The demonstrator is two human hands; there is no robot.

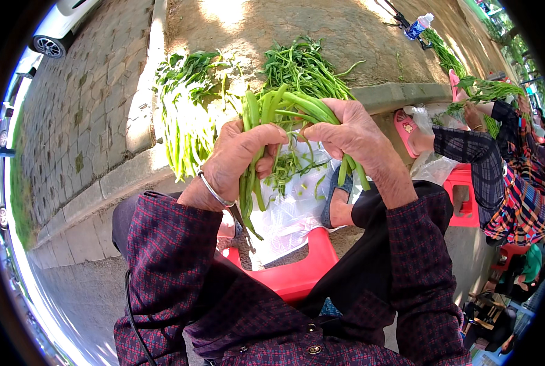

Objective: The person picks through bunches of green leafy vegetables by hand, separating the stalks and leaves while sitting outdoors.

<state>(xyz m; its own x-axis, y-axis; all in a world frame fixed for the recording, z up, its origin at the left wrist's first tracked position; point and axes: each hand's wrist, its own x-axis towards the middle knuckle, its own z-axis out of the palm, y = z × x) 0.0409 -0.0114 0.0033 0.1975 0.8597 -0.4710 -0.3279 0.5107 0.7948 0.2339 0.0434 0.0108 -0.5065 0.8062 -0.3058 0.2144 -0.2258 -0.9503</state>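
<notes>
Both of my hands are raised close together in the middle, each closed round long green vegetable stems. My left hand [236,161], with a bangle at its wrist, grips an upright bunch of stems [253,113] whose lower ends hang below the fist. In my right hand [361,137], a second bunch of stems [312,108] slants across, its cut ends poking out under the palm. Thumb and fingertips of both hands nearly meet; what lies between them is too small to make out. Torn green scraps [294,171] lie below on a clear plastic sheet [290,222].
Leafy greens lie in a left pile [190,116] and a right pile [303,70] by the kerb [400,94]. A red stool [290,274] shows between my legs. At right, another person [476,149] handles greens; a bottle [419,27] stands beyond.
</notes>
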